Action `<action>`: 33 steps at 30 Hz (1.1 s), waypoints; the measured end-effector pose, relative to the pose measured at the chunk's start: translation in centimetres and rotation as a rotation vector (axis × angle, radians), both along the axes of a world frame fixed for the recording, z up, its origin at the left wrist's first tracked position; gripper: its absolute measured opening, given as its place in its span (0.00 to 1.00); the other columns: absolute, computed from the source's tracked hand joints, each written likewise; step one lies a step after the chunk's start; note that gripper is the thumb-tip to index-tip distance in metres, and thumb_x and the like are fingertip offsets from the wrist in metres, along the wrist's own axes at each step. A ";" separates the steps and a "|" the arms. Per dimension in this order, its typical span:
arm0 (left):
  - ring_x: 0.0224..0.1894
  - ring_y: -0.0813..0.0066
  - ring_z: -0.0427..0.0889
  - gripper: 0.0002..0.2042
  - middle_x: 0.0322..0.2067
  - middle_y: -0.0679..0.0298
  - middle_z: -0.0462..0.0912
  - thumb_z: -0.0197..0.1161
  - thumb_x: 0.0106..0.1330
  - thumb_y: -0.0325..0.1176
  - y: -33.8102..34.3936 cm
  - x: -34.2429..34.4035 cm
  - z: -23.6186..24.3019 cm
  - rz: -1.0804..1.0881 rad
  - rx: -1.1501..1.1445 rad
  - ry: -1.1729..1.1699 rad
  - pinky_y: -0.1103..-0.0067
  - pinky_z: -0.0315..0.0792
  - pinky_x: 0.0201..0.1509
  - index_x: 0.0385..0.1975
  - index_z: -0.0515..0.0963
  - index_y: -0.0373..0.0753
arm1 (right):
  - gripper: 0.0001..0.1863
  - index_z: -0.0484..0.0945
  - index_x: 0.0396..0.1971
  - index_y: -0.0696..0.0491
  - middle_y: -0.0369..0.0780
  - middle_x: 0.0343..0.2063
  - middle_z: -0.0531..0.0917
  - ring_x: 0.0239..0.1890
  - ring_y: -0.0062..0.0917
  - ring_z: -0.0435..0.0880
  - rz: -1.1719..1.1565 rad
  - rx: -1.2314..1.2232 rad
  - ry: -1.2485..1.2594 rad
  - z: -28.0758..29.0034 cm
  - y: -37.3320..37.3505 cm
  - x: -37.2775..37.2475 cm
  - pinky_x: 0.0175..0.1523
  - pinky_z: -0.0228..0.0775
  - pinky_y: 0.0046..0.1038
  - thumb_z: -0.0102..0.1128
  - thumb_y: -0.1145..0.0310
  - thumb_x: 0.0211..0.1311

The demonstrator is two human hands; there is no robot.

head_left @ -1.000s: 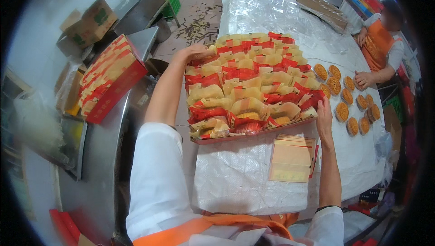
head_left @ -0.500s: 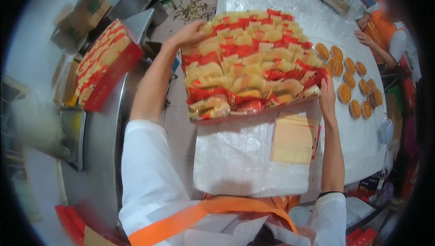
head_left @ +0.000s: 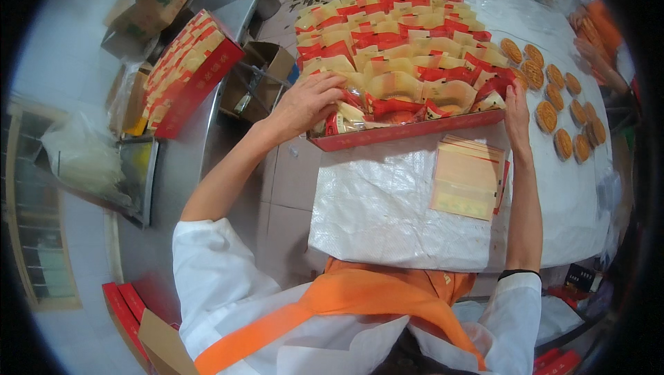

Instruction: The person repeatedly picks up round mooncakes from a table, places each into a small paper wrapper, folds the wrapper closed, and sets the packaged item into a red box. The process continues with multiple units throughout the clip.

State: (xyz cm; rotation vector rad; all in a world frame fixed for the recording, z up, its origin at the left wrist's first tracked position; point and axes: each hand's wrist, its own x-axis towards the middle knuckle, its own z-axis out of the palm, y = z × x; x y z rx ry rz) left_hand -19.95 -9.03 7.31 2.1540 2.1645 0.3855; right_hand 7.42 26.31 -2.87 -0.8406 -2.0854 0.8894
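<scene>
A shallow red box (head_left: pixel 415 128), packed with rows of wrapped pastries (head_left: pixel 394 74) in cream and red packets, stands before me at the table's left side. My left hand (head_left: pixel 311 102) lies over the packets at its near left corner, fingers stretched out and touching them. On the opposite side, my right hand (head_left: pixel 516 112) grips the box's near right corner, the fingers partly hidden behind the packets. Close in front of the box lies a stack of flat cream packets (head_left: pixel 468 176). Unwrapped round golden pastries (head_left: pixel 546 118) are spread to the right of my right hand.
White sheeting covers the table (head_left: pixel 387 216). A second filled red box (head_left: pixel 200 91) sits on the metal counter (head_left: pixel 180 174) at left, near open cardboard cartons (head_left: pixel 162 2). Another person's hand (head_left: pixel 588 50) is at the far right. Red boxes (head_left: pixel 128 306) lie low at left.
My left hand has moved from the box's far left side to its near left corner. The whole view has shifted, and the box now appears higher in it. My right hand stays at the right side.
</scene>
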 end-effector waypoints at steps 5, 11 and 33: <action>0.68 0.54 0.56 0.19 0.64 0.53 0.63 0.59 0.62 0.36 -0.3 -0.2 1.1 -0.112 -0.106 -0.125 0.59 0.48 0.71 0.54 0.72 0.42 | 0.24 0.66 0.59 0.59 0.50 0.57 0.71 0.61 0.38 0.68 -0.047 0.019 -0.012 -0.3 -0.1 -0.1 0.65 0.56 0.32 0.38 0.58 0.72; 0.71 0.50 0.48 0.35 0.68 0.52 0.54 0.63 0.55 0.54 -1.3 0.2 3.1 -0.098 -0.327 -0.186 0.58 0.40 0.73 0.62 0.67 0.46 | 0.24 0.65 0.59 0.59 0.49 0.58 0.70 0.62 0.38 0.67 -0.034 0.001 -0.014 0.2 -0.5 -0.1 0.65 0.56 0.32 0.37 0.59 0.72; 0.63 0.61 0.66 0.20 0.58 0.56 0.68 0.65 0.55 0.36 1.5 1.7 2.7 -0.150 -0.374 0.282 0.56 0.53 0.66 0.48 0.71 0.43 | 0.23 0.66 0.58 0.61 0.50 0.58 0.70 0.62 0.39 0.67 -0.051 0.004 0.014 -0.3 -0.5 -0.2 0.66 0.56 0.33 0.39 0.61 0.71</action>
